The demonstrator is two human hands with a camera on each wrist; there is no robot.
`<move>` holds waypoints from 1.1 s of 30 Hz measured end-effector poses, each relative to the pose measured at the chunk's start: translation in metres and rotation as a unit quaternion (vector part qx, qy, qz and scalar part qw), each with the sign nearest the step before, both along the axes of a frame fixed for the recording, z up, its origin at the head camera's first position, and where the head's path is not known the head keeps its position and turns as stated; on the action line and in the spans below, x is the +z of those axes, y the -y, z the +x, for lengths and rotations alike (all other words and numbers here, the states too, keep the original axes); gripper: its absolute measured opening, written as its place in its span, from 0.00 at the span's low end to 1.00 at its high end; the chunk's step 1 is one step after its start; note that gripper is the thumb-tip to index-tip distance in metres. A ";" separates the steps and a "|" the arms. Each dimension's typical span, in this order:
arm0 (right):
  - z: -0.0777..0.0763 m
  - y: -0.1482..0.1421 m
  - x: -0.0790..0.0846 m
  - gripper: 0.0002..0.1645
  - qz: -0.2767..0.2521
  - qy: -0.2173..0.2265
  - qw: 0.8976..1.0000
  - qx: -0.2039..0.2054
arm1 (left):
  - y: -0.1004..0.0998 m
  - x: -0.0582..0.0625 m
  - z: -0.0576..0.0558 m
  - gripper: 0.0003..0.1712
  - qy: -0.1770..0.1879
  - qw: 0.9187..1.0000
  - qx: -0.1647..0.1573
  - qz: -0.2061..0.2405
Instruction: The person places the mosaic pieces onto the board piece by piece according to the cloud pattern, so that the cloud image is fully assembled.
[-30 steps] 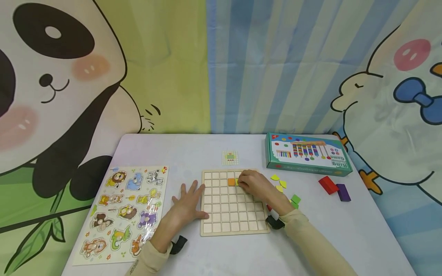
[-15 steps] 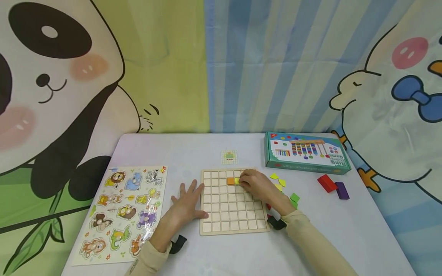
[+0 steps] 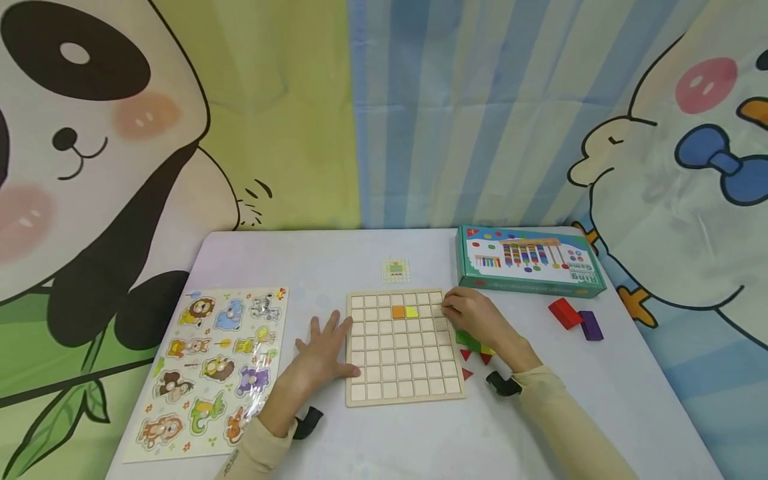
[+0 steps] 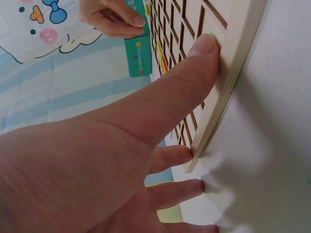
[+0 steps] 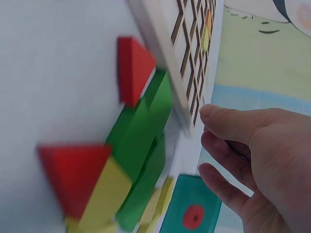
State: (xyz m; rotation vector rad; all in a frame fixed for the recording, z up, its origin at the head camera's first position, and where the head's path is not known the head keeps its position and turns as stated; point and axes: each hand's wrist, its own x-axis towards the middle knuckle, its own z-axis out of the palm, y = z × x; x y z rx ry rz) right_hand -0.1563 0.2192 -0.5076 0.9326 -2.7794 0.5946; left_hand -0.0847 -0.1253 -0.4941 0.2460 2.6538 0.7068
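A wooden grid board (image 3: 402, 358) lies at the middle of the table. In it sit an orange square tile (image 3: 399, 312) and, touching it on the right, a yellow tile (image 3: 411, 312) with a cut corner. My left hand (image 3: 318, 357) is spread at the board's left edge, its thumb resting on the frame. My right hand (image 3: 480, 318) hovers by the board's upper right edge, fingers loosely bent, with no piece visible between them in the right wrist view. Beneath and beside it lie green pieces (image 5: 141, 126), red triangles (image 5: 80, 174) and yellow pieces (image 5: 104, 194), partly hidden in the head view.
Behind the board lies a small pattern card (image 3: 396, 270). A green game box (image 3: 531, 261) stands at the back right, with a red block (image 3: 565, 313) and a purple block (image 3: 591, 325) in front of it. An animal puzzle board (image 3: 210, 373) lies at the left.
My right hand has left the yellow tile in the grid and moved right to the board's edge. The yellow tile now shows fully. My left hand has stayed put.
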 end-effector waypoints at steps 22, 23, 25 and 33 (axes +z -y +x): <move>0.013 -0.069 0.001 0.12 0.027 0.064 0.987 -0.142 | 0.001 0.001 -0.002 0.60 0.003 1.000 -0.003 0.001; 0.014 -0.070 0.001 0.13 0.028 0.066 0.986 -0.148 | 0.001 0.001 -0.002 0.60 0.003 1.000 -0.002 0.001; 0.014 -0.071 0.001 0.14 0.029 0.071 0.985 -0.155 | 0.001 0.001 -0.002 0.60 0.003 1.000 -0.001 0.002; 0.019 -0.075 0.000 0.17 0.047 0.085 0.981 -0.167 | 0.001 0.001 -0.002 0.60 0.003 1.000 -0.002 0.001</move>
